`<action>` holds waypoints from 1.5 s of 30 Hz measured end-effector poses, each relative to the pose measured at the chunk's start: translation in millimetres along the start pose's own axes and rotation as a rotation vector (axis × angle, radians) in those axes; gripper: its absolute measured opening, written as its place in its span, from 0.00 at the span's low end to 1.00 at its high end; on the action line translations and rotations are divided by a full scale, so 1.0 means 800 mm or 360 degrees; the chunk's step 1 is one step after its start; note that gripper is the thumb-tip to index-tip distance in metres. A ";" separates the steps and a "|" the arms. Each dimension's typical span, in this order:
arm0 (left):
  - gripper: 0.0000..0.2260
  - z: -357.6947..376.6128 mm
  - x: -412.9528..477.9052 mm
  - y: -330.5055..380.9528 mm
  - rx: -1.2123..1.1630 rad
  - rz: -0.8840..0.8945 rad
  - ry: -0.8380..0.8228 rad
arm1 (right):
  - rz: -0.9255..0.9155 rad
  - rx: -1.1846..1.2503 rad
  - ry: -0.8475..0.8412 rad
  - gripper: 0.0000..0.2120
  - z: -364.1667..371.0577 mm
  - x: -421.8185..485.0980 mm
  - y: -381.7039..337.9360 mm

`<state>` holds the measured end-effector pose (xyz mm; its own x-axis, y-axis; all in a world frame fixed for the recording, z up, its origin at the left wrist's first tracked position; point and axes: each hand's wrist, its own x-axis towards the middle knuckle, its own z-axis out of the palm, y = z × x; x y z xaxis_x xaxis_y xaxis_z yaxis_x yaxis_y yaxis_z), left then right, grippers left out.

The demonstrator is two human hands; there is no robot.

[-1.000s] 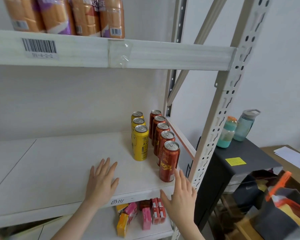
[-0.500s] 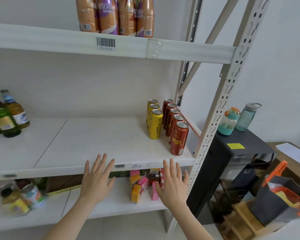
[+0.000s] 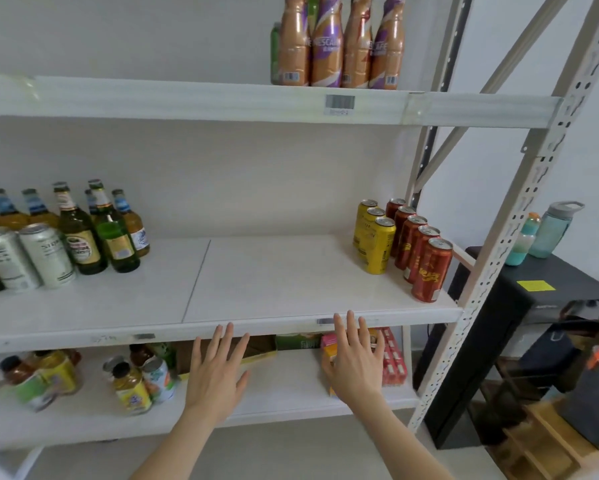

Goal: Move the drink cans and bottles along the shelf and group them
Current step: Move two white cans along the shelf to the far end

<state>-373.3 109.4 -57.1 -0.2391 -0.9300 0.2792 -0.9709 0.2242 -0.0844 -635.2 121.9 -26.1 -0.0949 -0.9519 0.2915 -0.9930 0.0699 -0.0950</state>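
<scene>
The coffee bottles (image 3: 327, 46) near the right end of the top shelf (image 3: 187, 98) carry NESCAFE, seen as "NESCA" on one and "CAFE" on another. A silver can (image 3: 47, 254) at the left end of the middle shelf (image 3: 274, 289) shows letters beginning "STO". The front red can (image 3: 429, 271) at the right end bears yellow Chinese characters. The barcode label (image 3: 339, 102) on the top shelf's front edge has digits too blurred to read.

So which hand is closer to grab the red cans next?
Probably the right hand. It is open in front of the shelf edge, nearer the red cans at the right end. The left hand, also open, is further left, below the bare middle.
</scene>
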 end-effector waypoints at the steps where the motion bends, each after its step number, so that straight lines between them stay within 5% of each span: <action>1: 0.35 -0.002 -0.006 -0.018 0.0004 0.0004 -0.0008 | -0.0010 0.0003 0.0007 0.42 0.001 0.000 -0.020; 31: 0.31 -0.017 -0.032 -0.469 0.0082 -0.0283 0.0029 | -0.0355 0.0049 -0.0233 0.39 0.048 0.081 -0.509; 45: 0.31 -0.004 0.008 -0.711 0.0057 -0.0304 0.0050 | -0.0236 0.0166 -0.0054 0.38 0.078 0.125 -0.732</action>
<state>177.8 -23.1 -4.0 -0.0517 -0.9449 0.3231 -0.9976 0.0337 -0.0611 -58.5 -33.1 -0.7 0.0564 -0.9591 0.2775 -0.9831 -0.1018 -0.1521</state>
